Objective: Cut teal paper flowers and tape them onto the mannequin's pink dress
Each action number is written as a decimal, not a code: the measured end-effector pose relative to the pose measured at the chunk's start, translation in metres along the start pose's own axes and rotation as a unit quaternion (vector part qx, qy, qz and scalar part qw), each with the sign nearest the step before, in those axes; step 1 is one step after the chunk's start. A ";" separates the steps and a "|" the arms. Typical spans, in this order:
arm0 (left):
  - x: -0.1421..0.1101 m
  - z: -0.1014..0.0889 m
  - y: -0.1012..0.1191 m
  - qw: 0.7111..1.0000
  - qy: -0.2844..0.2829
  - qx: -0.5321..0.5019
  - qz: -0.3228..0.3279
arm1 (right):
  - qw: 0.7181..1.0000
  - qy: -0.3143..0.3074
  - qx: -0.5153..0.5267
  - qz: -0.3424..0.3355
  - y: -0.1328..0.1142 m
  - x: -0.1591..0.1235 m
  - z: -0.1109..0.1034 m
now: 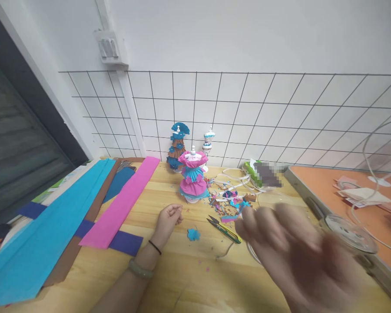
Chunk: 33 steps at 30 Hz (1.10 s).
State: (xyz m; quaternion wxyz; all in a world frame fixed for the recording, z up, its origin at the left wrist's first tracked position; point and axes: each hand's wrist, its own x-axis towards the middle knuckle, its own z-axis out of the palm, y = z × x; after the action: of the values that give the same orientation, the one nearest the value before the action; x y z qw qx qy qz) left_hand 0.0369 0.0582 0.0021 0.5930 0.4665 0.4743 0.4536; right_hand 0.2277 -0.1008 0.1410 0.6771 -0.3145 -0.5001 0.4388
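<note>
My left hand (pixel 170 218) rests on the wooden table with its fingers curled together; whatever they pinch is too small to make out. Just right of it lies a small blue paper flower (pixel 193 234). My right hand (pixel 293 248) is raised close to the camera, blurred, with the fingers bent inward; its grip is hidden. Between the hands and a little farther back are yellow-handled thread snips (pixel 224 229), their blades apart. Behind my left hand stands a small dress form in a pink and blue crepe paper dress (pixel 194 180).
Blue (pixel 68 221) and pink (pixel 124 200) crepe paper strips cover the left side. A brown-and-teal paper dress (pixel 177 150) and a white dress form (pixel 209 141) stand by the tiled wall. Paper scraps (pixel 231 202) lie behind the snips. An orange tray (pixel 319 182) borders the right.
</note>
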 end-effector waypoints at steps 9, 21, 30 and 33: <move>0.000 0.001 0.001 1.000 -0.002 -0.003 0.009 | 0.983 0.145 -0.081 0.082 0.071 0.081 -0.025; -0.003 0.002 0.009 0.998 0.025 0.012 0.049 | 0.965 0.059 -0.254 0.035 0.107 0.165 -0.010; 0.005 0.000 0.041 0.952 0.105 0.145 0.247 | 0.992 0.036 -0.116 0.020 0.107 0.176 0.007; 0.016 0.006 0.061 0.942 0.097 0.173 0.272 | 0.992 0.051 -0.113 0.013 0.109 0.176 0.006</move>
State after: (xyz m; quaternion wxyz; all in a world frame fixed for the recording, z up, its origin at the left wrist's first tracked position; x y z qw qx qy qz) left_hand 0.0395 0.0826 0.0603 0.3087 0.6271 0.4555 0.5514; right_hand 0.2123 0.1043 0.1193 0.6561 -0.4174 -0.5073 0.3714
